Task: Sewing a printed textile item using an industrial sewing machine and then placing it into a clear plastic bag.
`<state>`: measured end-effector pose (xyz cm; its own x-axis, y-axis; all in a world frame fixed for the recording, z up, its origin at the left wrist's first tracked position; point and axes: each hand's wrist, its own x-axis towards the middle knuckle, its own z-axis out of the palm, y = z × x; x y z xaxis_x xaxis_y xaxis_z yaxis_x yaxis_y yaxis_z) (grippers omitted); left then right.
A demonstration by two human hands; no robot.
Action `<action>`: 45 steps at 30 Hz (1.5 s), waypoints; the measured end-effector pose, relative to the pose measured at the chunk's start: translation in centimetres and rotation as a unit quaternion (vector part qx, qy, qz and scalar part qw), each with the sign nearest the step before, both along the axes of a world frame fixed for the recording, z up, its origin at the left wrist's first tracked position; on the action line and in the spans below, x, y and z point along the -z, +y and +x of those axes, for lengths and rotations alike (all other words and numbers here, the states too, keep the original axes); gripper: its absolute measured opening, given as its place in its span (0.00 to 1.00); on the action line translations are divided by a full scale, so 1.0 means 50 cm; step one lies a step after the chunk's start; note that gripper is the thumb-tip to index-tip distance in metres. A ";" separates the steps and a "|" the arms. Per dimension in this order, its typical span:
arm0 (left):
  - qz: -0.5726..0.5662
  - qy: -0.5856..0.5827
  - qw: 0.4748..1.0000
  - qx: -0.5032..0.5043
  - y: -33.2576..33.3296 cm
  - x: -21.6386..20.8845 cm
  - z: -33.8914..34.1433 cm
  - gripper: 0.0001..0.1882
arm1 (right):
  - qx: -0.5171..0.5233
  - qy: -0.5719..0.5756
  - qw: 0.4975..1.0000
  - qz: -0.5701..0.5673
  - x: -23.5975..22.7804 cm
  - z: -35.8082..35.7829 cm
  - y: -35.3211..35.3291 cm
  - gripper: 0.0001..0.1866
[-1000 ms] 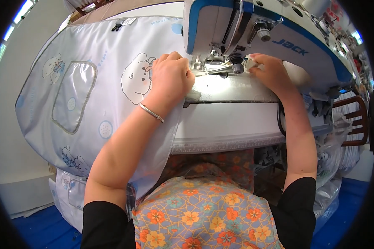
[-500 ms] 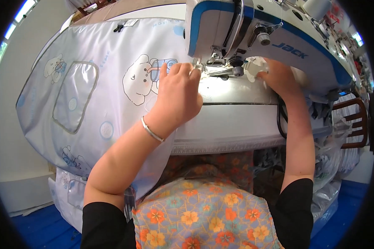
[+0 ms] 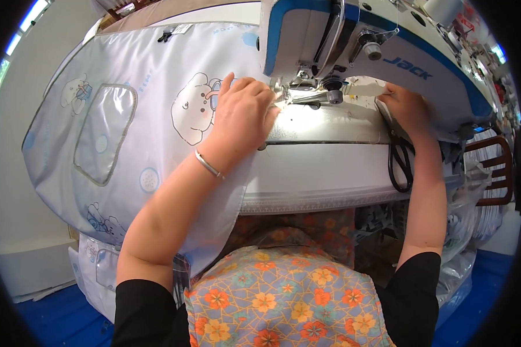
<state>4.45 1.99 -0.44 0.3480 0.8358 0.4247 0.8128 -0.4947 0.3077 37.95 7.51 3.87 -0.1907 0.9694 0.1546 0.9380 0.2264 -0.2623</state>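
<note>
Desk point(image 3: 318, 168), white-topped, a ruler strip point(image 3: 312, 206) run along its front edge. Printed fabric panel point(image 3: 156, 110), pale lilac-white with cartoon puppies, spread over the left of the desk, its near right corner draped past the front edge; a clear window point(image 3: 106, 134) with grey binding is set into it. Sewing machine point(image 3: 446, 95), white and blue, mounted at the right, its bed lit. Apron point(image 3: 289, 295), floral, worn by the person. Chair point(image 3: 507, 168), brown, placed at far right. Left hand point(image 3: 243, 113), fingers bent, laid over the panel's right-hand edge, just beside the presser foot point(image 3: 304, 98); whether cloth is gripped cannot be told. Right hand point(image 3: 408, 110), fingers drawn close together, held beneath the machine arm; whether anything is grasped cannot be told. Scissors point(image 3: 392, 165), black-handled, located below the right hand. Bracelet point(image 3: 208, 163), silver-coloured, worn at the left wrist. Clip point(image 3: 165, 37), black, rested near the panel's far edge.
</note>
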 end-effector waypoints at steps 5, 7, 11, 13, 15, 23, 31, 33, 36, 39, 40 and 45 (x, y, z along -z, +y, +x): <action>0.039 -0.011 0.999 0.018 0.016 0.014 -0.005 0.05 | -0.052 -0.023 0.995 0.078 0.006 -0.015 -0.022 0.19; 0.051 -0.001 0.999 0.019 0.018 0.011 0.002 0.04 | -0.057 -0.036 0.994 0.081 0.023 -0.027 -0.016 0.23; 0.000 -0.073 0.997 -0.019 0.029 0.022 -0.023 0.03 | -0.102 0.078 0.992 0.013 0.023 -0.075 0.001 0.16; -0.002 -0.073 0.997 -0.029 0.027 0.024 -0.034 0.02 | -0.125 0.122 0.984 0.015 0.030 -0.070 0.009 0.13; -0.004 -0.072 0.997 -0.041 0.024 0.022 -0.037 0.02 | -0.094 0.060 0.994 -0.015 0.016 -0.070 0.007 0.09; 0.071 0.025 0.997 0.020 0.026 0.017 -0.005 0.08 | -0.010 0.018 0.999 0.034 0.026 0.005 -0.001 0.11; 0.028 -0.002 0.999 0.027 0.004 0.002 0.002 0.11 | -0.134 0.036 0.989 0.051 0.010 -0.092 -0.003 0.14; 0.025 -0.011 0.999 0.035 0.001 0.007 -0.005 0.12 | -0.100 0.033 0.994 0.013 0.010 -0.076 0.002 0.13; 0.042 0.017 0.998 0.050 -0.004 -0.002 -0.005 0.11 | -0.049 -0.001 0.997 0.053 0.009 -0.025 -0.001 0.11; -0.017 -0.005 0.998 0.058 0.001 -0.004 -0.003 0.10 | 0.010 -0.011 0.999 0.041 -0.003 -0.005 -0.007 0.11; 0.016 0.011 0.998 0.055 0.010 0.002 -0.005 0.09 | 0.044 -0.038 0.998 0.020 -0.005 -0.002 -0.009 0.12; 0.076 -0.012 0.995 0.058 0.020 0.034 0.011 0.08 | -0.036 -0.029 0.993 0.111 0.042 -0.004 -0.015 0.16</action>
